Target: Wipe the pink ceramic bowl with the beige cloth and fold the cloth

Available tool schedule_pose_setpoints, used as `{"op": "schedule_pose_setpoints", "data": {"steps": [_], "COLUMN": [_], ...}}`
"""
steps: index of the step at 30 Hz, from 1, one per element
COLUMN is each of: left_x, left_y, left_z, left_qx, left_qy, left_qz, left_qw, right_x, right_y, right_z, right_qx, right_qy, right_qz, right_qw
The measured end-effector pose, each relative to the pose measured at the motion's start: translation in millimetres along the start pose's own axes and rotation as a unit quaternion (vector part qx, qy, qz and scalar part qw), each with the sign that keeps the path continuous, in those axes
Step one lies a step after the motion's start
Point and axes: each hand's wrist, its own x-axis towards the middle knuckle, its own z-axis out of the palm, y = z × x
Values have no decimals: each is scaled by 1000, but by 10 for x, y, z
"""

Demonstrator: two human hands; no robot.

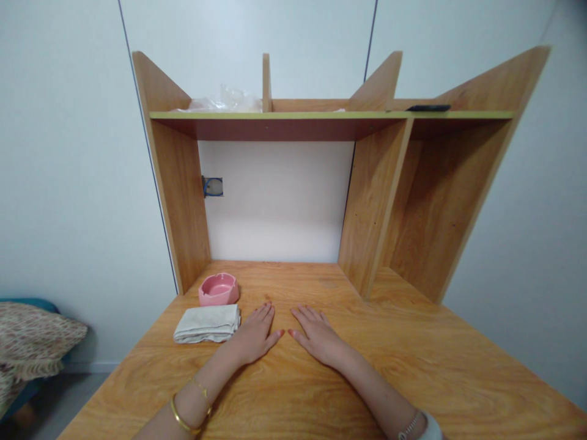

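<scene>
Both hands rest palm down on the wooden desk [293, 391]. My left hand [255, 332] lies flat with its fingers stretched forward and nothing in it. Just left of it is a folded light grey cloth [207, 324], close to the side of the hand. Behind the cloth stands a pink ashtray [219, 289] with notches in its rim. My right hand [320, 335] is also flat and holds nothing, its thumb pointing at the left thumb with a small gap between them.
A wooden shelf unit [376, 201] rises from the back of the desk. On its top board [302, 115] lie clear plastic wrapping [229, 99] and a dark flat object [428, 108]. An open wall socket box [213, 186] shows behind. A fringed cloth [36, 339] drapes something blue at far left.
</scene>
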Motion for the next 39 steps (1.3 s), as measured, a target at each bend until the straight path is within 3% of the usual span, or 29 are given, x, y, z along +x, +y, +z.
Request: {"op": "schedule_pose_setpoints", "data": {"steps": [39], "left_x": [6], "left_y": [3], "left_z": [3], "left_qx": [9], "left_qy": [-9], "left_qz": [0], "left_qw": [1000], "right_x": [15], "right_y": [15], "right_z": [26], "right_qx": [-1], "right_qy": [8], "right_qz": [0], "right_qw": [1000]}}
